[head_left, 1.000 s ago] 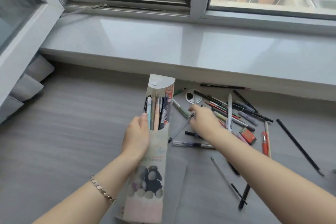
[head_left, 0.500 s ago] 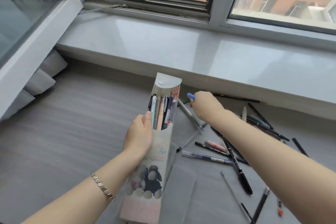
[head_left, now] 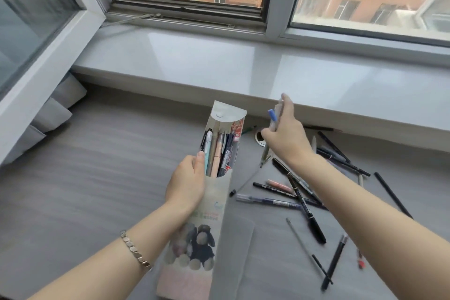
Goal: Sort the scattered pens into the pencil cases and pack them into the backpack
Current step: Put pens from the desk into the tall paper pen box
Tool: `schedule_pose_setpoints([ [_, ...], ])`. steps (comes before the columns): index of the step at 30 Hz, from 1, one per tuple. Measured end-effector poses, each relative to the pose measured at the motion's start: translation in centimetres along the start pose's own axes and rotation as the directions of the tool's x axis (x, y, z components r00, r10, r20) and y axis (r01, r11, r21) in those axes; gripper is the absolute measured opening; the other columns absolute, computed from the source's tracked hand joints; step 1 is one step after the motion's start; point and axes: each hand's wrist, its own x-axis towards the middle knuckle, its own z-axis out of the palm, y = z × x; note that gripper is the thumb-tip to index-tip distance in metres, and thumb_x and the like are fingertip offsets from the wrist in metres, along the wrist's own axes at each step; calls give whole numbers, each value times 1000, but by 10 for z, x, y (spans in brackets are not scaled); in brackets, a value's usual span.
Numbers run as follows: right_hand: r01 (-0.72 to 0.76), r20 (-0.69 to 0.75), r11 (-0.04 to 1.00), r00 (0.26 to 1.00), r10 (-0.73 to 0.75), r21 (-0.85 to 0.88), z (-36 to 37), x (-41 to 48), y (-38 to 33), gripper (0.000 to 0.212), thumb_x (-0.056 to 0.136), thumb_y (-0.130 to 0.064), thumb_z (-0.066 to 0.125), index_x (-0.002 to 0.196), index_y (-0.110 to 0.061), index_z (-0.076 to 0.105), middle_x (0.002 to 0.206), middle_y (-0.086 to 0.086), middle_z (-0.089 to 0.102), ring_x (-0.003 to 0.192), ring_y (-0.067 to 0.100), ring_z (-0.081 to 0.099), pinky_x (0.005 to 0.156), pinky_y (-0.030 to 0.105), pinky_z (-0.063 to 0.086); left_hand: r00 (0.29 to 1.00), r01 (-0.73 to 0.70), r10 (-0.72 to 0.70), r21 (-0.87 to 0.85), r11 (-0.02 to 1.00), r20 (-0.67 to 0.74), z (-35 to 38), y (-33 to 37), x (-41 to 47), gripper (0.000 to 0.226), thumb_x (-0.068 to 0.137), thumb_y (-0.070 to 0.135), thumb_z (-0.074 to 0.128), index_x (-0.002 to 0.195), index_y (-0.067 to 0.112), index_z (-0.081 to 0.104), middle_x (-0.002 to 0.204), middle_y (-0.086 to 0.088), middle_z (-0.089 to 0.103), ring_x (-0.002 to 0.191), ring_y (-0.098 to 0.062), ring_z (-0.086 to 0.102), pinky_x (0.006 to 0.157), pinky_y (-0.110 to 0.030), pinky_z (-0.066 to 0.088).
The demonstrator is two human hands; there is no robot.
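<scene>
Your left hand [head_left: 187, 182] grips the pencil case [head_left: 214, 204] upright, thumb at its open mouth, so pens can drop straight in. Your right hand [head_left: 287, 140] pinches a blue-capped pen [head_left: 272, 114], raised just right of that mouth. More loose pens [head_left: 267, 201] lie on the desk [head_left: 97, 178] further right.

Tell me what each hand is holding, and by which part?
The left hand grips the pencil case around its middle, just below its open top. The right hand pinches a blue-tipped pen by its shaft; blur hides the exact grip.
</scene>
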Motion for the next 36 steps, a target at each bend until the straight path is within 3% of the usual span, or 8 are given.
schedule_pose_setpoints([
  [3, 76, -87, 969, 995, -57, 235, -31, -30, -7, 78, 83, -1, 48, 143, -34, 10, 59, -4, 48, 52, 11, 47, 57, 16, 43, 997, -43, 42, 13, 999, 66, 9, 6, -16, 43, 98, 40, 28, 68, 13, 43, 66, 1, 49, 70, -25, 47, 63, -33, 33],
  [6, 114, -59, 921, 993, -99, 374, -40, -58, -1, 60, 79, 1, 54, 122, -35, 36, 66, 6, 50, 57, 17, 47, 66, 33, 46, 986, -92, 89, 15, 996, 143, 21, 11, -36, 43, 98, 41, 28, 65, 14, 39, 62, 2, 45, 60, -17, 41, 58, -33, 30],
  [12, 17, -94, 882, 995, 31, 471, -47, -104, 31, 53, 80, 1, 62, 119, -25, 38, 79, 7, 59, 66, 18, 54, 68, 33, 50, 950, -181, 181, -27, 983, 255, 40, 20, -72, 42, 98, 39, 30, 67, 13, 42, 63, 3, 45, 62, -16, 41, 61, -33, 32],
  [18, 61, -28, 995, 998, -59, 82, -53, -140, 55, 56, 74, -27, 75, 120, -23, 45, 63, -12, 46, 53, 0, 39, 55, 11, 36, 944, -193, 197, -41, 980, 266, 45, 22, -97, 41, 97, 38, 32, 63, 16, 38, 62, 4, 42, 61, -14, 39, 59, -32, 30],
  [24, 222, 25, 972, 975, -221, -71, -49, -170, 71, 65, 80, -36, 66, 136, -13, 41, 122, -7, 49, 107, 1, 45, 94, 7, 32, 936, -187, 196, -59, 981, 293, 52, 19, -124, 43, 97, 40, 32, 65, 15, 47, 63, 4, 52, 63, -13, 48, 66, -35, 40],
  [28, 288, 21, 948, 957, -288, -136, -51, -185, 78, 59, 84, -44, 58, 134, -16, 44, 124, -15, 47, 114, -8, 35, 99, 12, 32, 936, -169, 171, -33, 985, 307, 56, 8, -132, 50, 96, 44, 30, 77, 6, 55, 76, -8, 64, 75, -23, 58, 74, -40, 45],
  [31, 185, -202, 961, 969, -144, 204, -66, -185, 69, 46, 85, -55, 44, 115, -23, 56, 101, -15, 58, 87, -7, 53, 76, 5, 42, 940, -168, 164, -12, 986, 299, 54, 5, -133, 44, 97, 39, 29, 62, 15, 37, 61, 2, 45, 60, -15, 42, 62, -34, 34],
  [36, 114, -205, 412, 961, 185, 904, -77, -177, 47, 24, 100, -27, 25, 99, -33, 49, 63, -2, 52, 54, 10, 42, 48, 19, 35, 938, -170, 163, -5, 986, 306, 54, 8, -137, 43, 98, 37, 30, 59, 18, 32, 59, 6, 40, 56, -10, 37, 58, -33, 29],
])
